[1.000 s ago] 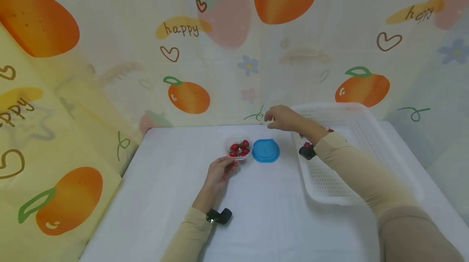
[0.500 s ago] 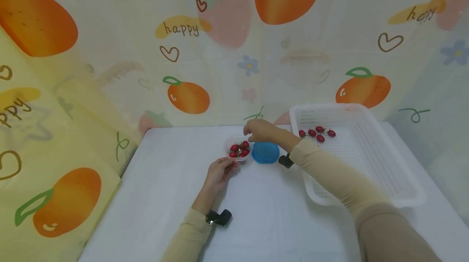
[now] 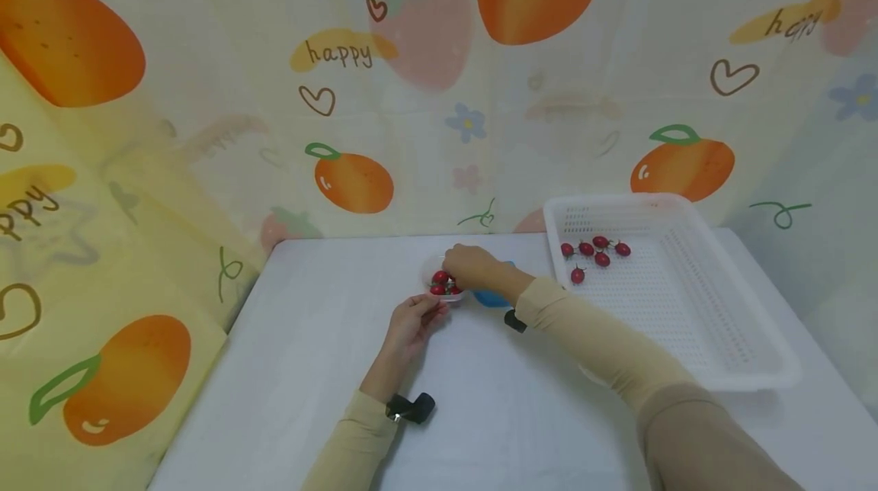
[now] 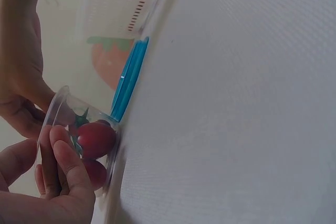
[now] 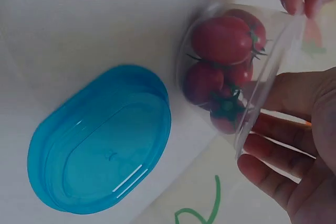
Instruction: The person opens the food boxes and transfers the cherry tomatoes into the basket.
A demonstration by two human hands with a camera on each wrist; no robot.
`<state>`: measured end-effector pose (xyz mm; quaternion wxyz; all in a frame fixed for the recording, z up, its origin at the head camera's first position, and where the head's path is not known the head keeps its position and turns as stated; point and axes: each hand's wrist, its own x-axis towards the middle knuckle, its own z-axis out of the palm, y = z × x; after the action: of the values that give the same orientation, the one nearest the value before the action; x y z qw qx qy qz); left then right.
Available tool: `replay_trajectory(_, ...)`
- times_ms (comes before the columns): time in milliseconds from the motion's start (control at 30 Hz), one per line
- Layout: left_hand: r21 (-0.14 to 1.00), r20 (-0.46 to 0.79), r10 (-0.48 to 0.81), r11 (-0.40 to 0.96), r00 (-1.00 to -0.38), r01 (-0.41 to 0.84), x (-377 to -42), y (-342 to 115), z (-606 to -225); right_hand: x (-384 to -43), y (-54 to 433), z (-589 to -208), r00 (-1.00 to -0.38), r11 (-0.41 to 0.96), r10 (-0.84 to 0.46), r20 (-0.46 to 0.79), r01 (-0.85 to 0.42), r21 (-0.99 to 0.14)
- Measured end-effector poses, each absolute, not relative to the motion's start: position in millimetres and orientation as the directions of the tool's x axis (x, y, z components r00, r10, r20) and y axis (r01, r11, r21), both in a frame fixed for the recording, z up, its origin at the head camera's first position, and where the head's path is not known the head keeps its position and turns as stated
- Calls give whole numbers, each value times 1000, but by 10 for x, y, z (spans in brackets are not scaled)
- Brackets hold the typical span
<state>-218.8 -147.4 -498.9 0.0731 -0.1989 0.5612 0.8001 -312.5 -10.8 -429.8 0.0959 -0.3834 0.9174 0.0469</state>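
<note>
A small clear plastic container (image 5: 286,43) holds several red cherry tomatoes (image 5: 220,39) with green stems. My left hand (image 3: 411,321) pinches its near rim between thumb and fingers. From above, my right hand (image 3: 473,266) reaches over the container; in the right wrist view its fingers (image 5: 273,177) are spread at the rim, with one finger passing inside toward the tomatoes. The thumb is hidden there. Beside the container, a blue plastic lid (image 5: 105,140) lies on the table, partly covered by the right hand in the head view.
On the right stands a white perforated basket (image 3: 720,383), with several cherry tomatoes (image 3: 601,259) at its far left corner. A white cloth covers the table (image 3: 309,369). Behind it hangs a fruit-printed curtain (image 3: 425,133). Both wrists wear small black cameras (image 3: 414,407).
My right hand has moved left and down from beside the basket to the container, uncovering tomatoes in the basket. My left hand has stayed at the rim.
</note>
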Motion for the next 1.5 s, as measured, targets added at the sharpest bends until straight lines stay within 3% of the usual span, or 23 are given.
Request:
replay_trajectory(400,867,-398,-102,-365,-912,-338,-2178,-1474,-4984,-3079,-232,-4409,-682,636,-697,-222,-731,246)
replay_trajectory(867,868,-398,-94,-361,-912,-342,-2182,-1466,-5005,-3095,-244,-4458,-677,620,-696,-239,-734,277)
replay_trajectory(1100,862,-414,-98,-362,-905,-355,-2186,-1473,-5021,-3110,-198,-4391,-679,644,-695,-238,-735,213)
replay_trajectory(1500,857,-439,-103,-347,-892,-382,-2204,-1494,-5002,-3214,-22,-4225,-682,699,-715,-157,-705,-122)
